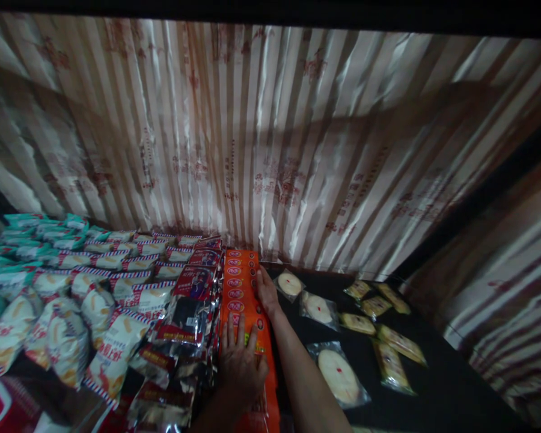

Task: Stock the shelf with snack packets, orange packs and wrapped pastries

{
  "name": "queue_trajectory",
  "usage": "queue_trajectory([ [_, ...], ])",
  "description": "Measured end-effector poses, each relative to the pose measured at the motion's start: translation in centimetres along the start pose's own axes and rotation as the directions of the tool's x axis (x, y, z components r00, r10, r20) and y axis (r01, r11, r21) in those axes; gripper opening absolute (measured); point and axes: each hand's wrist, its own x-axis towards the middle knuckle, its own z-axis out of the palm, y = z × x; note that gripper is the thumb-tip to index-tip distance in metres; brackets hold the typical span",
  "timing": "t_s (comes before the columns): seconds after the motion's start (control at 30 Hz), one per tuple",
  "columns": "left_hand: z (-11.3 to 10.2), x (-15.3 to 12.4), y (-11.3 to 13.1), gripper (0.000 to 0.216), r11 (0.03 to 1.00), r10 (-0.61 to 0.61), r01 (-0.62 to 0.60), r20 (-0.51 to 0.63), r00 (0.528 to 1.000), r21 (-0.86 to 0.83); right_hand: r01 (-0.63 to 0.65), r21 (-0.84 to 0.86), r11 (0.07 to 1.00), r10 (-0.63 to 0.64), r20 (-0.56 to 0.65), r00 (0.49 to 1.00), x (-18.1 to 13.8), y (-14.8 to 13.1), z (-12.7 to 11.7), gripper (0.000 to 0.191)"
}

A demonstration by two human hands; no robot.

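A row of orange packets (pixel 240 282) runs front to back along the middle of the dark shelf (pixel 437 385). My left hand (pixel 240 362) lies flat on the near part of this row, fingers spread and open. My right hand (pixel 265 290) reaches further back and rests against the right side of the orange row, fingers stretched out. It holds nothing that I can see. Dark red and black packets (pixel 193 300) stand packed against the left side of the orange row.
White snack bags with red-blue edges (pixel 112 288) and teal bags (pixel 22 234) fill the left. Clear packs with round white cakes (pixel 338 376) and small yellow packs (pixel 390 337) lie scattered right of my arm. A striped cloth (pixel 270 138) hangs behind.
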Motion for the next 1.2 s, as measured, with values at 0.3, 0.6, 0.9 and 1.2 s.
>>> queue_trajectory([
  [0.3, 0.4, 0.1, -0.2, 0.056, 1.0, 0.01, -0.01, 0.023, 1.0, 0.0, 0.291, -0.414, 0.862, -0.23, 0.193, 0.954, -2.3, -2.4, -0.6, 0.046],
  [0.6, 2.3, -0.4, -1.3, 0.049, 0.984, 0.14, -0.131, -0.066, 0.988, 0.121, 0.342, -0.526, 0.779, -0.119, 0.411, 0.904, -2.4, -5.3, 4.9, 0.05],
  [0.9, 2.9, -0.4, -1.9, 0.051, 0.975, 0.2, -0.194, -0.054, 0.978, 0.111, 0.329, -0.655, 0.68, -0.016, 0.435, 0.9, -1.7, -6.1, 5.6, 0.054],
  [1.2, 3.3, -0.6, -1.9, 0.043, 0.983, 0.154, -0.151, -0.019, 0.988, 0.105, 0.406, -0.575, 0.71, -0.101, 0.487, 0.867, -1.3, -6.0, 5.6, 0.055],
])
